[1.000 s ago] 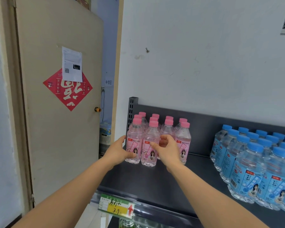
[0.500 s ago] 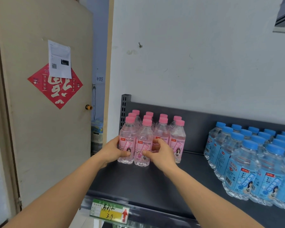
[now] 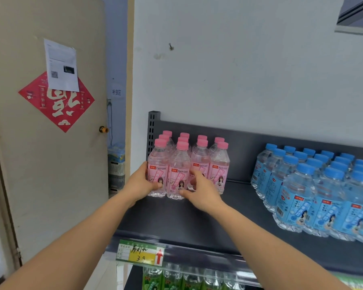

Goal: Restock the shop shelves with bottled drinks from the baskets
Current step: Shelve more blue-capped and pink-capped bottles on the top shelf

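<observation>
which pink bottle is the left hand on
The front-row leftmost pink bottle: the left hand curls round its label, while the right hand grips the second bottle beside it.

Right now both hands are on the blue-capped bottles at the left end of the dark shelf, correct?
No, wrong bottles. The head view shows the left hand and right hand gripping the pink-capped peach soda bottles at the left end of the dark shelf. The blue-capped bottles stand further right, untouched.
</observation>
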